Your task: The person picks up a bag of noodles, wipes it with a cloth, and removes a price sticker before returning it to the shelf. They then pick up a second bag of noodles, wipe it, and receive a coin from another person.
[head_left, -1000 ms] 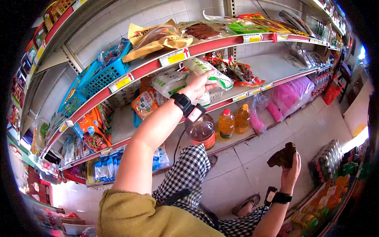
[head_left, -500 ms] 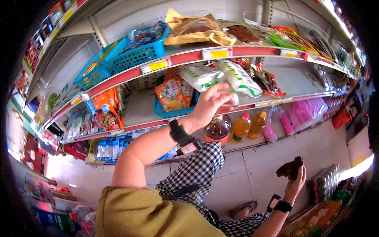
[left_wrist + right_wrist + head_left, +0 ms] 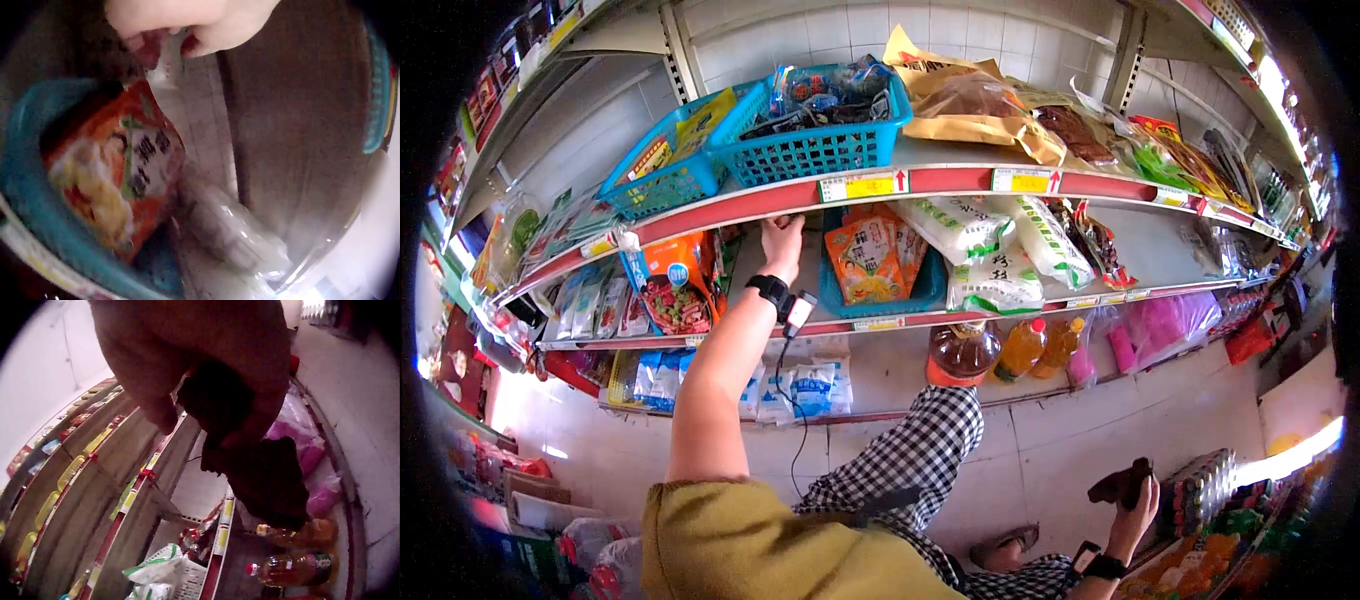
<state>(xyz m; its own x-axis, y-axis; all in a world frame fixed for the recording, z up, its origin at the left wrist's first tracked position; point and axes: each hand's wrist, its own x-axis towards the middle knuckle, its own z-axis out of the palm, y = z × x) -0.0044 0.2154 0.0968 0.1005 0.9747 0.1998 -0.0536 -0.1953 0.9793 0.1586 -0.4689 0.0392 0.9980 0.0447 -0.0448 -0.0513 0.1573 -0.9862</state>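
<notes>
My left hand (image 3: 782,245) reaches into the middle shelf, beside a blue basket (image 3: 830,290) of orange food packets (image 3: 865,262). Its fingers are bent in the left wrist view, with something pale and translucent right at the fingertips; whether they pinch it I cannot tell. White bags with green print (image 3: 997,280) lie on the same shelf, right of the basket. Low on the right, my right hand (image 3: 1135,520) grips a dark, crumpled cloth (image 3: 1122,483). Part of that cloth (image 3: 265,481) hangs below the fingers in the right wrist view.
Blue baskets (image 3: 810,155) and a tan paper package (image 3: 975,105) sit on the shelf above. An orange bag (image 3: 675,285) stands to the left. Bottles of oil (image 3: 1022,350) line the lowest level. Bottle packs (image 3: 1205,490) stand on the floor at right.
My left hand has left the white bags and moved left past the orange packets. The head view has turned left. My right hand still holds the dark cloth.
</notes>
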